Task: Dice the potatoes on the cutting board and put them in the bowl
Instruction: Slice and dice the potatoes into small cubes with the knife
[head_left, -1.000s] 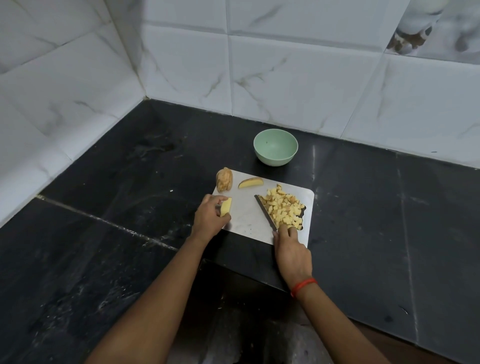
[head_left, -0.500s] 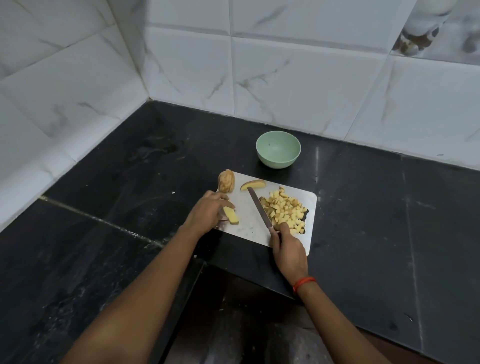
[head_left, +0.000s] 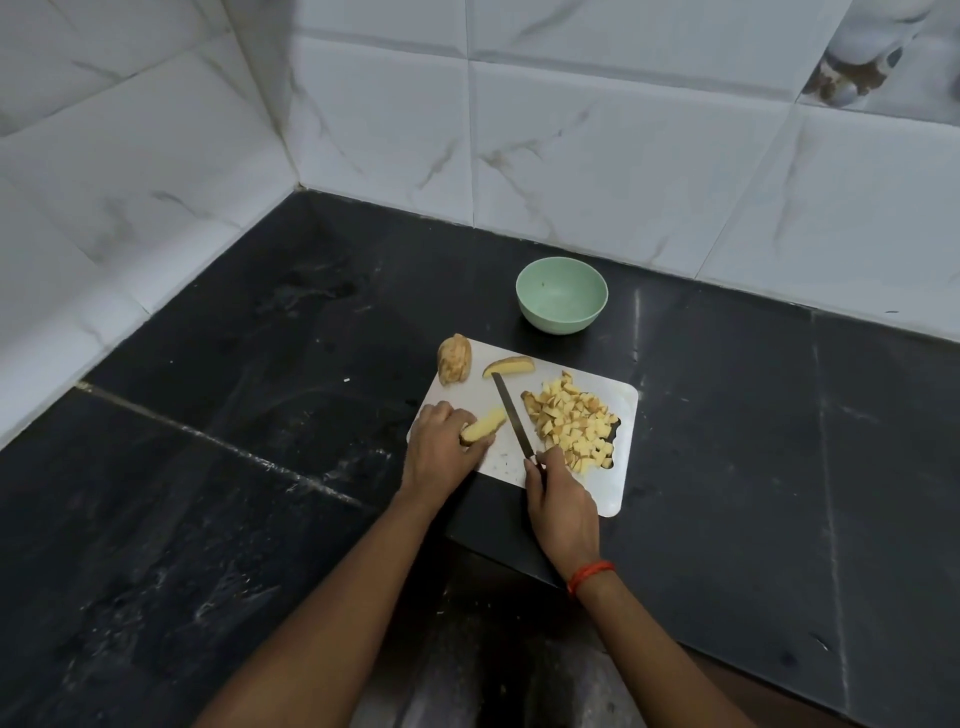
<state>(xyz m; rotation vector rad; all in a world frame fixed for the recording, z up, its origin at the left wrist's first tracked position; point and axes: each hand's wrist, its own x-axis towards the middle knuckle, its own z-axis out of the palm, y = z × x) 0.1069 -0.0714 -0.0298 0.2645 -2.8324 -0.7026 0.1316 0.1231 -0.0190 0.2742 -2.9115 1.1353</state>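
Left hand (head_left: 441, 447): is curling its fingers over the near end of the held wedge (head_left: 484, 426), pinning it to the board.
Potato chunk (head_left: 454, 359): is sitting unpeeled on the far-left corner of the cutting board (head_left: 621, 488).
Cutting board: is lying flat at the counter's (head_left: 779, 441) near edge, by a step in that edge.
Spare wedge (head_left: 509, 366): is lying along the board's far edge.
Knife (head_left: 511, 415): is pointing its tip at the spare wedge, with the blade running between the held wedge and the dice; contact with the board cannot be told.
Right hand (head_left: 561, 499): is gripping the knife handle, fingers closed around it.
Bowl (head_left: 561, 301): is standing upright towards the counter's back edge, apart from the board.
Diced potatoes (head_left: 571, 421): are lying heaped on the board's right half.
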